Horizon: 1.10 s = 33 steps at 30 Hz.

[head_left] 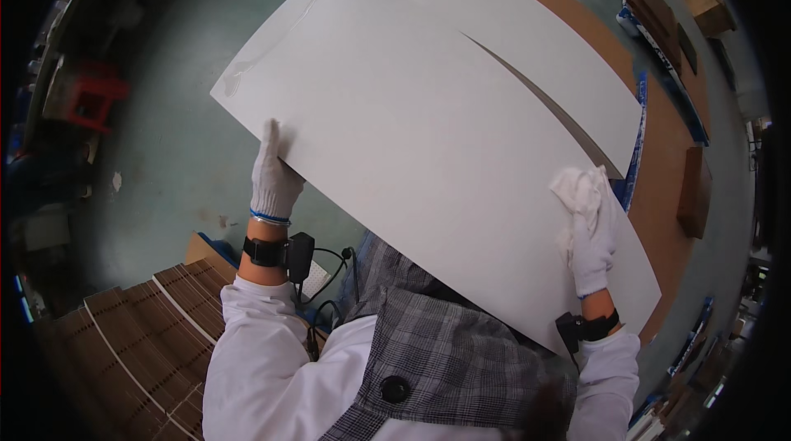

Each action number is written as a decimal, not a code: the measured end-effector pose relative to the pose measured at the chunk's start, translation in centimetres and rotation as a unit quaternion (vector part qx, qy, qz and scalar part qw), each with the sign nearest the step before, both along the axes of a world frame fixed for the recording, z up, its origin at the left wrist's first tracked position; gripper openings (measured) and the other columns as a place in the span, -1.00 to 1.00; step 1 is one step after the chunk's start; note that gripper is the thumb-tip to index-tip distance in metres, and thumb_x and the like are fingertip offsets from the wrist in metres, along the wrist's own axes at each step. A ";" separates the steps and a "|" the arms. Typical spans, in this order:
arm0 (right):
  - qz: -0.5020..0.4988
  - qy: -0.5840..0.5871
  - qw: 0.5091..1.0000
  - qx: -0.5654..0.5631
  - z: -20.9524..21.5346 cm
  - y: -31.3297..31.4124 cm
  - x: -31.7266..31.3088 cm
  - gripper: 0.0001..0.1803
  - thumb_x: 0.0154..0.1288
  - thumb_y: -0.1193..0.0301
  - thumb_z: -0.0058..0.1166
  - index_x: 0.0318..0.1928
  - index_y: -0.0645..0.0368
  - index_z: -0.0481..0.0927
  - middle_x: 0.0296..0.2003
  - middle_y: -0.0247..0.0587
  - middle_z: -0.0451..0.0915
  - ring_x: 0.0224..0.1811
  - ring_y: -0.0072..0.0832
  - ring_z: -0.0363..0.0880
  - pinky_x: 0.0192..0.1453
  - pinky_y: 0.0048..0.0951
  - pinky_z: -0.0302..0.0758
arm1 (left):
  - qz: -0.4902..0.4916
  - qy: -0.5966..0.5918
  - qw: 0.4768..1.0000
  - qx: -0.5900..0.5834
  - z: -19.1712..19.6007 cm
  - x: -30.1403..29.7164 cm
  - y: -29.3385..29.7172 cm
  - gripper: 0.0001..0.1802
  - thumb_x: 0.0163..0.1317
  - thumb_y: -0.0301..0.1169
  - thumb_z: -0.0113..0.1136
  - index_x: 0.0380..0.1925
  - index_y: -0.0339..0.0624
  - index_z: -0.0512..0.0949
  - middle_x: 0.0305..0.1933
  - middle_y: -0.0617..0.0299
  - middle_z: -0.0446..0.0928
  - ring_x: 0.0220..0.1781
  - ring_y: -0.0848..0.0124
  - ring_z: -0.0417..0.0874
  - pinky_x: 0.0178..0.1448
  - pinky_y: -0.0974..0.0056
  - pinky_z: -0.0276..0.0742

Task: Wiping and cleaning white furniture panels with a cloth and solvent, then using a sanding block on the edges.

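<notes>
A large white panel (412, 128) lies at a slant in front of me, its near edge close to my checked apron. My left hand (276, 173), in a white knitted glove, grips the near-left edge, thumb up by the rim and fingers hidden below. My right hand (595, 243), also gloved, presses a crumpled white cloth (581, 191) onto the panel's right part, near its far edge. Beneath and beyond lies a second white panel (568, 53), with a dark, narrow gap between the two. Shiny, clear-looking streaks (235, 80) run along the upper panel's left end.
Brown board (667, 185) shows under the panels at the right and far side. Slatted brown pieces (132, 334) are stacked at the lower left. A red stool (96, 96) stands on the green floor (173, 70) at left. Dark cables (336, 276) hang by my left forearm.
</notes>
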State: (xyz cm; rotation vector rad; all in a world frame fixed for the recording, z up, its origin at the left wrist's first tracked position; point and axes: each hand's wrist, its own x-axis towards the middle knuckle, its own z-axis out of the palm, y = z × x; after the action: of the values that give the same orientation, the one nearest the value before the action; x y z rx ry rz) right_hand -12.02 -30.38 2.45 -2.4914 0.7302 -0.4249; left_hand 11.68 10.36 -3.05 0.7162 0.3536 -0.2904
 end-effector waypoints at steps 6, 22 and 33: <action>0.237 0.059 0.943 -0.227 -0.7 7.4 8.0 -0.43 0.12 0.28 0.14 0.21 -0.09 0.47 0.23 -0.10 0.35 0.32 -0.16 0.21 0.38 -0.15 0.18 | -0.003 0.000 0.998 0.060 0.1 -1.4 -1.1 -0.61 0.30 -0.28 0.13 0.06 -0.22 0.40 0.00 0.12 0.51 0.05 0.25 0.58 0.12 0.14 0.55; 0.441 0.206 0.855 -0.177 1.6 17.8 12.6 -0.69 0.07 0.42 0.04 -0.10 -0.02 0.59 -0.22 -0.20 0.51 -0.17 -0.25 0.49 -0.09 -0.21 0.47 | -0.024 0.037 0.997 0.070 -0.1 -5.4 -0.1 -0.56 0.35 -0.23 0.06 0.12 -0.23 0.34 0.08 0.06 0.49 0.11 0.18 0.56 0.19 -0.02 0.52; 0.242 -0.031 0.970 -0.012 1.7 12.5 10.3 -0.63 0.20 0.27 0.15 0.02 0.06 0.57 -0.13 -0.20 0.54 -0.12 -0.23 0.50 0.00 -0.27 0.49 | -0.515 0.124 0.721 0.446 8.3 -5.0 2.7 -0.34 0.25 -0.01 0.19 0.08 -0.39 0.36 -0.07 -0.04 0.58 -0.21 0.25 0.70 -0.28 0.19 0.67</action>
State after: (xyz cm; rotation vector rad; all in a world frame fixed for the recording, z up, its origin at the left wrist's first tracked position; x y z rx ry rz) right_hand -1.73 -17.93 4.14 -2.5526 0.0788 -0.3265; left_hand 6.71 13.01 5.30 1.8346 0.3049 -1.3542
